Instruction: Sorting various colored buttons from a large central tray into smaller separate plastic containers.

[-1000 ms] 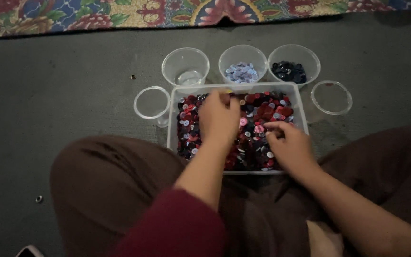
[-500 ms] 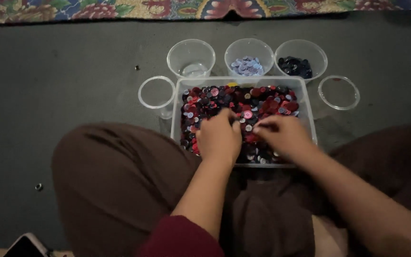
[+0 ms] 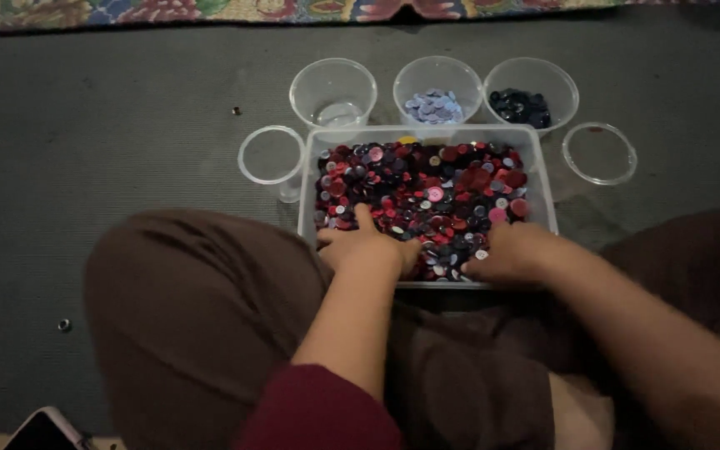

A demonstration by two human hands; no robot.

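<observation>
Left grip (image 3: 366, 247) | right grip (image 3: 506, 254) | both resting on buttons (image 3: 427, 187) | tub (image 3: 541, 158)

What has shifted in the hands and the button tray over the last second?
The left hand drew back from the far middle of the clear rectangular plastic tray of red and dark buttons to its near edge, fingers spread on the pile. The right hand stayed low at the near right, fingers in the buttons. Nothing visibly picked up. The five round clear plastic cups keep their places.

Both hands, left hand (image 3: 366, 247) and right hand (image 3: 510, 254), rest in the button tray (image 3: 543, 171).
</observation>
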